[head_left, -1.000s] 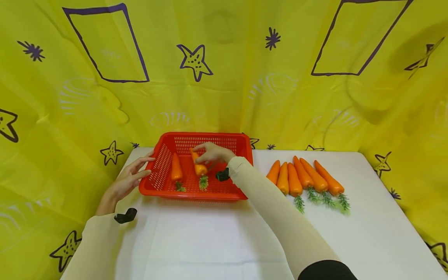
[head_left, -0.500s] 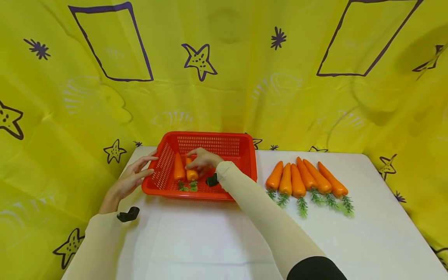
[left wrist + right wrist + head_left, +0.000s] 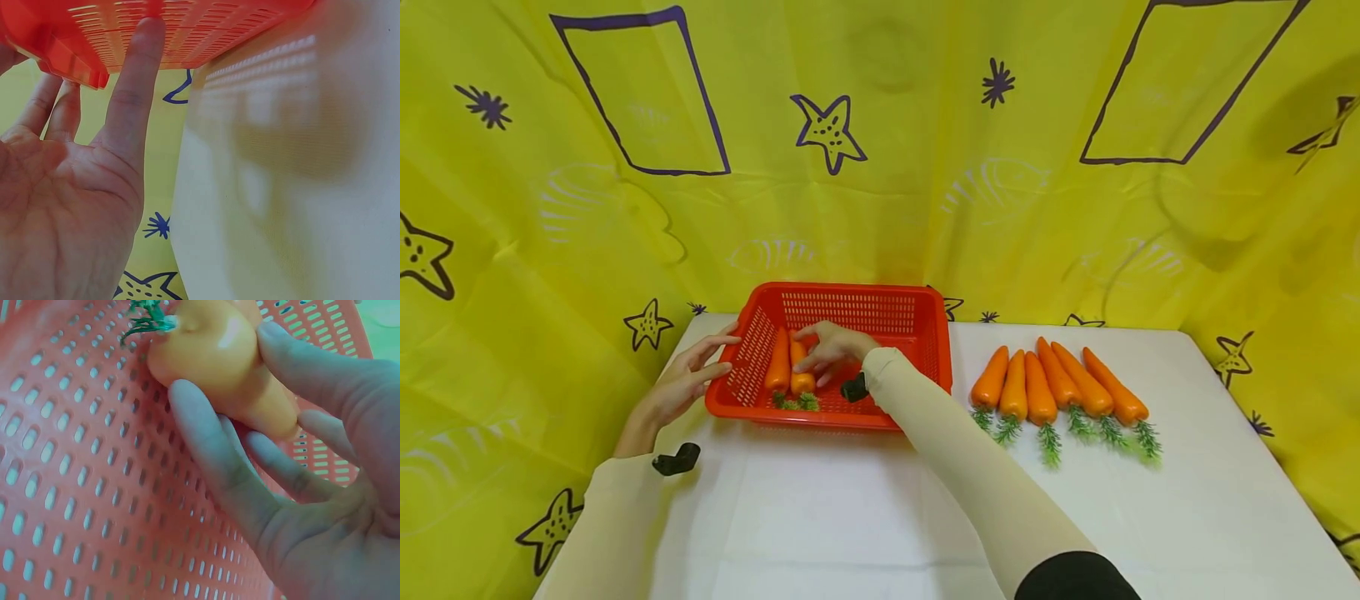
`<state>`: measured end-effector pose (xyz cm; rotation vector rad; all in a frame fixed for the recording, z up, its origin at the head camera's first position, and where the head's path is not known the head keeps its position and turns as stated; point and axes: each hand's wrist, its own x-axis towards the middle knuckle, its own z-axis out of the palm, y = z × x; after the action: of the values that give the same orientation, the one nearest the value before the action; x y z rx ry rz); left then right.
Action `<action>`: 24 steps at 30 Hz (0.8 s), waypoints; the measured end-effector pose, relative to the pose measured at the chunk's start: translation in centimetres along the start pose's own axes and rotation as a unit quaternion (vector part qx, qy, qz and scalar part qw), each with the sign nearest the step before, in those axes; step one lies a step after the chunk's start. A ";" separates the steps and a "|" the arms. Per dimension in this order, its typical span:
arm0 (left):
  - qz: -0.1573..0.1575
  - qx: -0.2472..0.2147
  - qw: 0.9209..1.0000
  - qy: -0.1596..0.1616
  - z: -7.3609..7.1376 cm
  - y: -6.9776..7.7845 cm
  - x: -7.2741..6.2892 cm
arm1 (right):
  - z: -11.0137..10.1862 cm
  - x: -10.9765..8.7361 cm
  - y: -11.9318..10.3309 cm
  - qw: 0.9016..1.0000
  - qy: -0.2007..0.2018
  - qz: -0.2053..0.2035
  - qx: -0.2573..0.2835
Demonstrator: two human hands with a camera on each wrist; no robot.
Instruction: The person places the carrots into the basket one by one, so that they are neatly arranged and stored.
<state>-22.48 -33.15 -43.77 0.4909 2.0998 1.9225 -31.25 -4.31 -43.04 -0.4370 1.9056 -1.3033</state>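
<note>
A red perforated plastic basket [image 3: 842,421] holds two orange carrots with green leafy tops. Inside it, my right hand [image 3: 835,346] pinches one carrot [image 3: 803,382] between thumb and fingers; the right wrist view shows this carrot [image 3: 215,356] against the basket floor. The other carrot [image 3: 779,362] lies alongside, to its left. At the basket's left side is my left hand [image 3: 681,379], fingertips at the rim. In the left wrist view a straight finger of the left hand [image 3: 69,187] presses the basket's outer wall [image 3: 206,28] from below the rim.
To the right of the basket, several more carrots [image 3: 1041,387] lie in a row on the white table [image 3: 820,508], leafy ends toward me. A yellow patterned cloth [image 3: 895,208] hangs behind the table and along both sides.
My right hand has moved left inside the basket with its carrot, bringing it up against the other one. The head view has shifted slightly. My left hand keeps its place at the basket.
</note>
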 end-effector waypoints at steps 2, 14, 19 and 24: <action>0.001 -0.001 1.000 0.001 0.0 0.0 0.0 | 0.2 0.1 -0.1 1.000 0.012 0.001 0.007; 0.002 -0.002 1.000 0.003 0.1 0.0 -0.1 | 0.5 0.4 -0.3 0.999 0.023 0.003 0.033; -0.002 0.000 1.000 0.004 0.1 0.2 0.0 | 0.3 0.2 -0.3 1.000 0.011 -0.001 0.017; -0.005 0.000 1.000 0.005 0.1 0.2 -0.1 | 0.2 0.1 -0.2 1.000 0.006 -0.005 0.006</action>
<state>-22.35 -33.03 -43.60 0.4700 2.1055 1.9222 -31.24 -4.56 -42.99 -0.4347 1.9067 -1.3268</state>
